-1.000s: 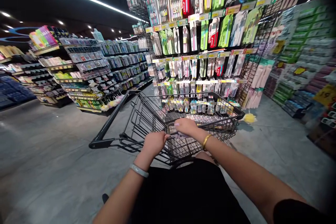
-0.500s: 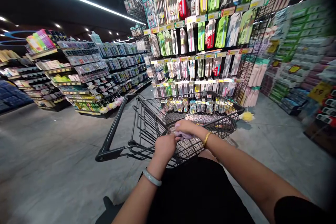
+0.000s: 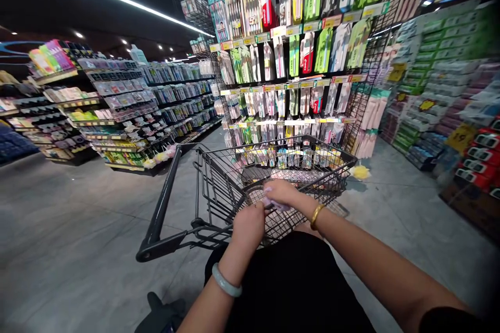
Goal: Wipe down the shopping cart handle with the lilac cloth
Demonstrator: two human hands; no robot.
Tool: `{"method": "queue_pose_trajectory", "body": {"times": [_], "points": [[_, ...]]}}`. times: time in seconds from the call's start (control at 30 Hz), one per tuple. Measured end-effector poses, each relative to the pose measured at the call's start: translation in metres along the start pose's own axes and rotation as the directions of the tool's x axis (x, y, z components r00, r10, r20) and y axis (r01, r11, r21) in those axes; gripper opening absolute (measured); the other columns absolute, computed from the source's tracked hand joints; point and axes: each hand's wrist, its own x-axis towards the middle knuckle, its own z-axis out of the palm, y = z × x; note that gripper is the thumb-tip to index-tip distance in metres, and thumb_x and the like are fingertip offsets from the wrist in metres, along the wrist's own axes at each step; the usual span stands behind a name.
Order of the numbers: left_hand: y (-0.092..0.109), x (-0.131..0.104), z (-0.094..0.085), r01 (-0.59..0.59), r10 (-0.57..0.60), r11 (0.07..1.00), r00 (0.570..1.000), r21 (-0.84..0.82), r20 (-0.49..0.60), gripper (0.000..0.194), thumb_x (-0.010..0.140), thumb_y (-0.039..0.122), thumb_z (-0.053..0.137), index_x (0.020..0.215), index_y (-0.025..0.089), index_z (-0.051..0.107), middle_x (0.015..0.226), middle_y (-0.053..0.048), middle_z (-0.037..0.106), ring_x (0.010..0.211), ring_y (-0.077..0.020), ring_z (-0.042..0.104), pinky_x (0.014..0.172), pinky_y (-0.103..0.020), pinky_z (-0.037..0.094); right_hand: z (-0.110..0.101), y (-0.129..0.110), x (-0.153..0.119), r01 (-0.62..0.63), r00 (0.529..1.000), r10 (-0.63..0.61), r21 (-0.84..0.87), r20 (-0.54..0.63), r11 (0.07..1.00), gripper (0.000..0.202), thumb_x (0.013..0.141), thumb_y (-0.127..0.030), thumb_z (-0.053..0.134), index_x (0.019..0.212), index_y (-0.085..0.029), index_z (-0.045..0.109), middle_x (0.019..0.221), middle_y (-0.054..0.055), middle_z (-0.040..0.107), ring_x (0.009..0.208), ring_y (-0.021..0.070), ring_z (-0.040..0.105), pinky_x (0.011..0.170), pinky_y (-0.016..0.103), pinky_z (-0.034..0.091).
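Observation:
Both hands are together at the near side rim of a dark wire shopping cart (image 3: 219, 182). My right hand (image 3: 280, 192), with a gold bracelet at its wrist, is closed on a crumpled light purple cloth (image 3: 280, 206) at the rim. My left hand (image 3: 249, 223), wearing a pale bangle, is closed just beside it, its fingertips meeting the cloth's left edge. Its fingers are partly hidden. Inside the cart's far part lies a pinkish patterned pack (image 3: 292, 174).
Ahead stands a wire rack of packaged toothbrushes (image 3: 300, 57). Stocked shelves (image 3: 117, 99) line the left, and stacked packs (image 3: 433, 88) rise on the right. The cart's long handle (image 3: 160, 208) points toward the left. Grey floor (image 3: 86, 218) surrounds the cart.
The whole view has shifted slightly, so the rack and cart appear a little further left. Both hands remain closed at the cloth on the cart rim, with small shifts.

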Motion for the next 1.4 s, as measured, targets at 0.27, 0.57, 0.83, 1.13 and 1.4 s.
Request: {"method": "queue_pose_trajectory", "body": {"times": [0.27, 0.57, 0.83, 1.13, 1.4], "points": [[-0.011, -0.003, -0.026, 0.036, -0.043, 0.997, 0.995, 0.071, 0.091, 0.056, 0.100, 0.053, 0.027, 0.089, 0.017, 0.069, 0.084, -0.014, 0.072, 0.084, -0.0294, 0.070, 0.072, -0.038, 0.050, 0.003, 0.010, -0.021, -0.128, 0.970, 0.096, -0.133, -0.223, 0.983, 0.031, 0.090, -0.030, 0.042, 0.101, -0.020, 0.070, 0.105, 0.011, 0.068, 0.096, 0.0228, 0.062, 0.078, 0.030, 0.042], [-0.013, -0.011, -0.019, 0.012, -0.021, 0.998, 0.991, 0.067, 0.134, 0.058, 0.098, 0.058, 0.030, 0.093, 0.016, 0.070, 0.082, -0.014, 0.072, 0.084, -0.0289, 0.070, 0.074, -0.037, 0.050, 0.015, 0.003, -0.032, 0.000, 0.970, -0.016, -0.067, -0.241, 0.998, 0.025, 0.088, -0.033, 0.049, 0.100, -0.026, 0.069, 0.103, 0.003, 0.068, 0.096, 0.0184, 0.061, 0.080, 0.026, 0.040], [-0.009, -0.010, -0.022, 0.011, -0.020, 0.997, 0.991, 0.070, 0.135, 0.048, 0.098, 0.052, 0.037, 0.092, 0.016, 0.069, 0.082, -0.012, 0.073, 0.083, -0.0293, 0.071, 0.073, -0.037, 0.052, 0.003, 0.001, -0.027, -0.143, 0.974, 0.124, -0.089, -0.192, 0.986, 0.025, 0.086, -0.029, 0.048, 0.095, -0.022, 0.071, 0.097, 0.009, 0.071, 0.089, 0.0217, 0.064, 0.077, 0.030, 0.041], [-0.001, -0.017, -0.021, 0.019, -0.026, 0.998, 0.990, 0.051, 0.141, 0.041, 0.098, 0.046, 0.042, 0.099, 0.014, 0.067, 0.086, -0.014, 0.073, 0.086, -0.0285, 0.071, 0.075, -0.036, 0.052, -0.002, 0.021, -0.018, -0.119, 0.986, 0.111, -0.065, -0.125, 0.991, 0.024, 0.083, -0.030, 0.051, 0.091, -0.023, 0.072, 0.094, 0.007, 0.072, 0.086, 0.0214, 0.065, 0.073, 0.029, 0.043], [-0.006, -0.017, -0.019, 0.011, -0.013, 1.000, 0.991, 0.015, 0.132, 0.033, 0.098, 0.037, 0.045, 0.100, 0.013, 0.067, 0.087, -0.015, 0.074, 0.087, -0.0306, 0.072, 0.075, -0.040, 0.055, 0.024, -0.010, -0.044, 0.024, 0.946, -0.057, -0.108, -0.320, 0.994, 0.024, 0.085, -0.028, 0.049, 0.096, -0.021, 0.069, 0.101, 0.009, 0.069, 0.096, 0.0221, 0.061, 0.083, 0.032, 0.042]]}}
